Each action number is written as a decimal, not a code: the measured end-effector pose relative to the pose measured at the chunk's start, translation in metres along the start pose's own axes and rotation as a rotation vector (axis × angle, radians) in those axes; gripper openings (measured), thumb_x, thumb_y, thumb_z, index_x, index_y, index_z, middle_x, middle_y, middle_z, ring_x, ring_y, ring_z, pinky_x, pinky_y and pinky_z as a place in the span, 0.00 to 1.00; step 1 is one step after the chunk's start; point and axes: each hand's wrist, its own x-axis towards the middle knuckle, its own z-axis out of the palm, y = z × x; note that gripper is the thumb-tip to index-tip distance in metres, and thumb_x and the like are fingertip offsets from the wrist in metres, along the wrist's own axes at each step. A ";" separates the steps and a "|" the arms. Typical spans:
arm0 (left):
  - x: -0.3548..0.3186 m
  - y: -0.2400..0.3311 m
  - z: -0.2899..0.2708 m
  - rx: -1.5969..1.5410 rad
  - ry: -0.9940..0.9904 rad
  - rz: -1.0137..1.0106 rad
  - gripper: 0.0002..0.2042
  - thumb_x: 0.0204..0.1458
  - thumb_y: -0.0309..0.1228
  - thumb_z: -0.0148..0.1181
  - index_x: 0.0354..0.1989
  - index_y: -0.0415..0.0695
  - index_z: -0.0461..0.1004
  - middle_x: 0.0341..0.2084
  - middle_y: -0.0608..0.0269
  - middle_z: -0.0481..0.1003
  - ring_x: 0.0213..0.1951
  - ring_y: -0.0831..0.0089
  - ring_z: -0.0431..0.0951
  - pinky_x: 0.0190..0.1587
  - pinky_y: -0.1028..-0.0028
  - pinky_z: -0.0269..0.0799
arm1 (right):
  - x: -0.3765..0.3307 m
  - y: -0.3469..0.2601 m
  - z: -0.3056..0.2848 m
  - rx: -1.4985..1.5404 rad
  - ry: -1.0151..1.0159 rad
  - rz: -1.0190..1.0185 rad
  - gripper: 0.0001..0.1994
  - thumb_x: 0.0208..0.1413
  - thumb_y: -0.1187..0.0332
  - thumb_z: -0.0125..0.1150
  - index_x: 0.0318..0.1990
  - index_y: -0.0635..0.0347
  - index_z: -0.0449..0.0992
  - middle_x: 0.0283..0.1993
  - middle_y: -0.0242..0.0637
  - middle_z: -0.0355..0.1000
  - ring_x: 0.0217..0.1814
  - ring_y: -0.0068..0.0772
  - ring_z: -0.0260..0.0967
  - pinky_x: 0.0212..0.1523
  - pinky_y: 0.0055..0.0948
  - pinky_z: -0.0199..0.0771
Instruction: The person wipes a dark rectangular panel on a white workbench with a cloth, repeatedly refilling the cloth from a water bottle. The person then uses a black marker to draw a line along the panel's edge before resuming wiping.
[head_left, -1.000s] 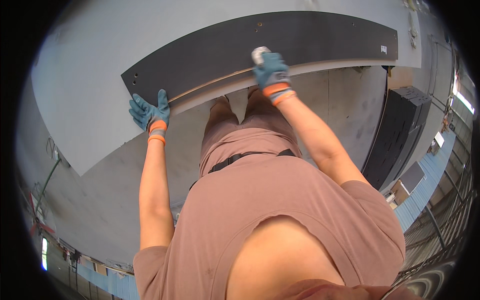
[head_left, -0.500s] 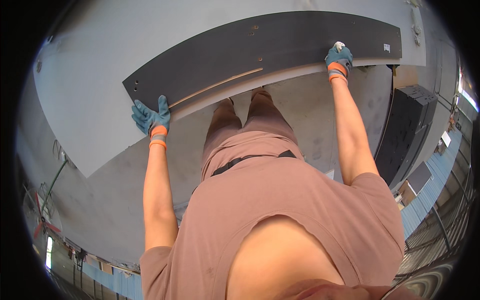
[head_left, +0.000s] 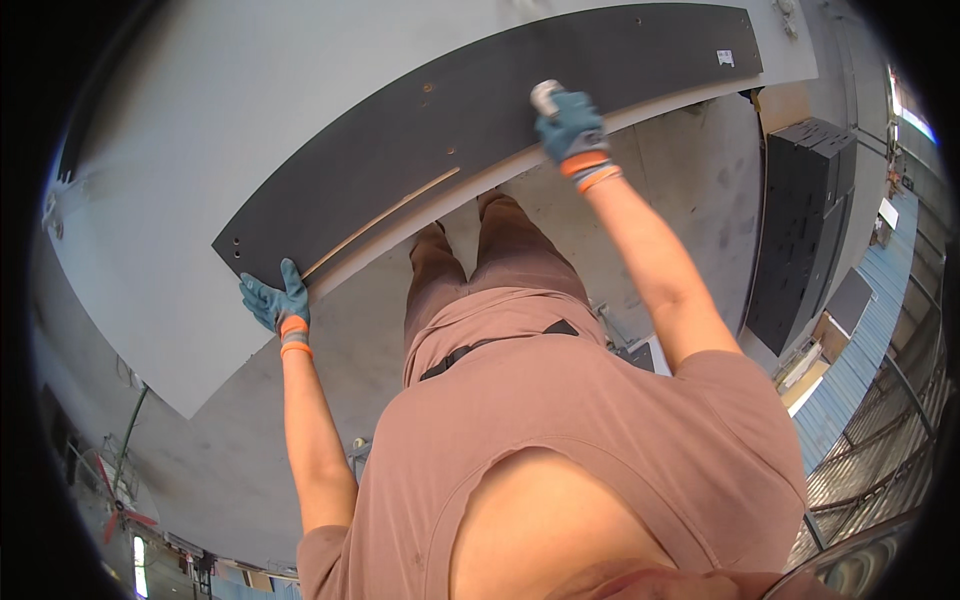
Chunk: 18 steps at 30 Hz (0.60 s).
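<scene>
A long dark grey panel (head_left: 490,90) lies flat on a light grey table. It has a pale narrow slot (head_left: 380,222) near its front edge, a few small holes and a white label (head_left: 725,58) at the right end. My left hand (head_left: 276,296), in a blue-grey glove with an orange cuff, rests at the panel's near left corner, fingers stretched and thumb apart. My right hand (head_left: 572,122), gloved alike, is closed around a whitish wad (head_left: 545,98), perhaps a rag, over the middle of the panel. Its lower part is hidden in the fingers.
The light grey tabletop (head_left: 180,250) extends beyond the panel to the left and far side. On the right stands a stack of dark panels (head_left: 805,235). A fan with red blades (head_left: 120,508) is at the lower left. My legs (head_left: 500,250) are close to the table's near edge.
My right hand has swept left along the panel with the whitish wad, from near the label to the middle. My left hand stays at the panel's left corner. The view has shifted.
</scene>
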 end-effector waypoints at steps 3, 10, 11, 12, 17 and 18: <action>0.004 -0.001 -0.002 -0.002 -0.021 0.008 0.56 0.53 0.74 0.51 0.80 0.43 0.43 0.78 0.47 0.47 0.78 0.45 0.46 0.78 0.52 0.42 | 0.015 0.117 -0.019 -0.142 0.153 -0.011 0.07 0.50 0.65 0.63 0.35 0.56 0.79 0.30 0.47 0.76 0.34 0.56 0.76 0.37 0.51 0.80; 0.009 -0.007 -0.001 -0.019 -0.054 0.040 0.57 0.54 0.74 0.51 0.80 0.41 0.42 0.78 0.44 0.44 0.78 0.45 0.43 0.79 0.53 0.39 | 0.073 0.226 -0.072 -0.232 -0.006 0.774 0.11 0.49 0.62 0.62 0.33 0.58 0.84 0.36 0.50 0.82 0.44 0.54 0.82 0.46 0.47 0.81; 0.008 -0.008 -0.002 -0.019 -0.053 0.029 0.58 0.53 0.74 0.51 0.80 0.41 0.41 0.79 0.44 0.44 0.78 0.44 0.42 0.79 0.53 0.39 | 0.074 0.224 -0.066 -0.214 0.012 0.826 0.11 0.49 0.62 0.62 0.33 0.58 0.84 0.36 0.50 0.82 0.44 0.54 0.82 0.46 0.46 0.81; 0.007 -0.003 -0.002 -0.025 -0.059 0.025 0.58 0.53 0.74 0.51 0.80 0.42 0.41 0.79 0.44 0.44 0.78 0.44 0.42 0.79 0.52 0.39 | 0.075 0.211 -0.063 -0.216 0.021 0.767 0.11 0.49 0.62 0.61 0.33 0.57 0.84 0.37 0.50 0.82 0.44 0.55 0.82 0.46 0.47 0.81; 0.000 0.001 -0.003 -0.035 -0.065 -0.002 0.58 0.52 0.75 0.51 0.81 0.45 0.40 0.79 0.46 0.42 0.79 0.43 0.41 0.78 0.52 0.38 | 0.077 0.013 0.004 -0.132 0.060 0.242 0.11 0.55 0.59 0.59 0.38 0.53 0.81 0.39 0.50 0.80 0.44 0.62 0.78 0.44 0.50 0.81; -0.002 0.002 -0.002 -0.042 -0.057 -0.012 0.58 0.52 0.75 0.50 0.81 0.46 0.40 0.79 0.47 0.42 0.79 0.44 0.41 0.78 0.51 0.37 | 0.072 -0.052 0.014 -0.147 0.021 0.204 0.11 0.54 0.60 0.59 0.40 0.53 0.81 0.38 0.52 0.80 0.42 0.61 0.78 0.43 0.51 0.82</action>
